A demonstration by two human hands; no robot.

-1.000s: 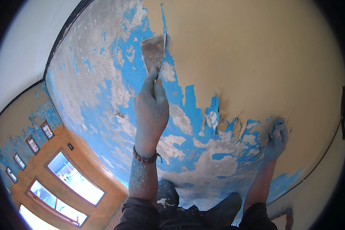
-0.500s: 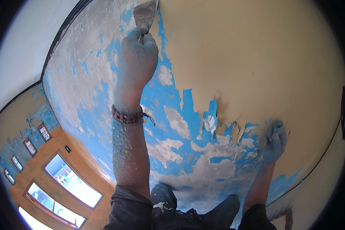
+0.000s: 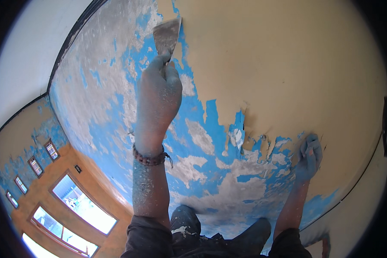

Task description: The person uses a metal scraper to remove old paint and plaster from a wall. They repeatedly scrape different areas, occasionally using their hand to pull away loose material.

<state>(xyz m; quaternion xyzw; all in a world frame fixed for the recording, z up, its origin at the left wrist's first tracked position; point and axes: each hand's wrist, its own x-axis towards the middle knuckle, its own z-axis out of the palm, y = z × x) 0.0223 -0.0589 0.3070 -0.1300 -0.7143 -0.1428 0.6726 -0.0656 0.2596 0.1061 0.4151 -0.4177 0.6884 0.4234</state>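
The left grip (image 3: 160, 94) is clamping a scraper (image 3: 166, 36) beside ragged-edged beige paint (image 3: 279, 73), open room stretching rightward, closure unclear on the right grip (image 3: 308, 157).

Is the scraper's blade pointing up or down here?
Up: the scraper widens away from the left hand gripping it, toward the picture's top.

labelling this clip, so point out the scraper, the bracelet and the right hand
Scraper (image 3: 166, 35): head view, middle of its flat metal blade.
Bracelet (image 3: 149, 160): head view, on its dark band.
Right hand (image 3: 308, 157): head view, middle of the hand.
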